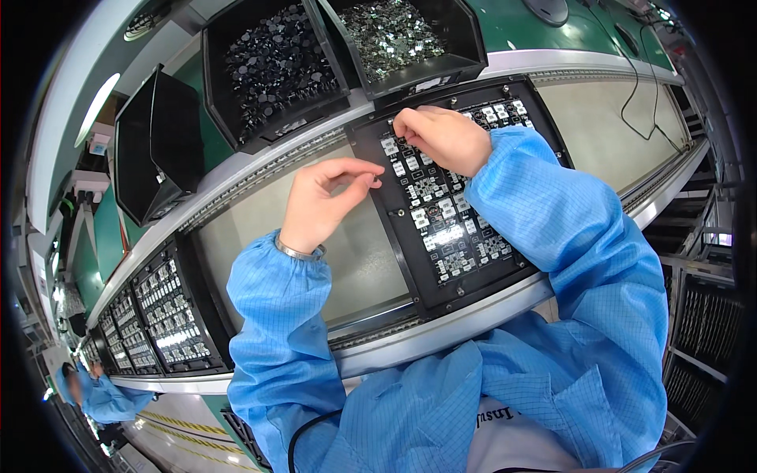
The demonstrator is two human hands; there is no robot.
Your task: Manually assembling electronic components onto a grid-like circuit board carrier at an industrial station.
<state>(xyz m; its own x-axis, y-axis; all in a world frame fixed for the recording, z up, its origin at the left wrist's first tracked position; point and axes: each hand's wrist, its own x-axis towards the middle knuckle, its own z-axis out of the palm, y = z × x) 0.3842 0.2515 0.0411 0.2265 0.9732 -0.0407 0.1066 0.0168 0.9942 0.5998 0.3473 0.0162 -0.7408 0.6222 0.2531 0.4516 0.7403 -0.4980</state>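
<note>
Far left, another black tray (169, 319) of parts sits on the conveyor belt (260, 236); bare belt lies between it and your tray, open room for moving. Above the belt's far rail: an empty black bin (158, 150), then a bin of dark round parts (276, 63), then a bin of shiny metal parts (394, 35), each w/ a small pale label strip on its front lip. Your left hand (323, 201) hovers at the left edge of the black fixture tray (449, 197), thumb and forefinger nearly closed; held part, if any, too small to tell. Your right hand (441, 138) rests on the tray's upper part, fingers curled, tips pinched onto the small components (434, 213). Right of tray: bare belt, loose black cable (639, 87).
</note>
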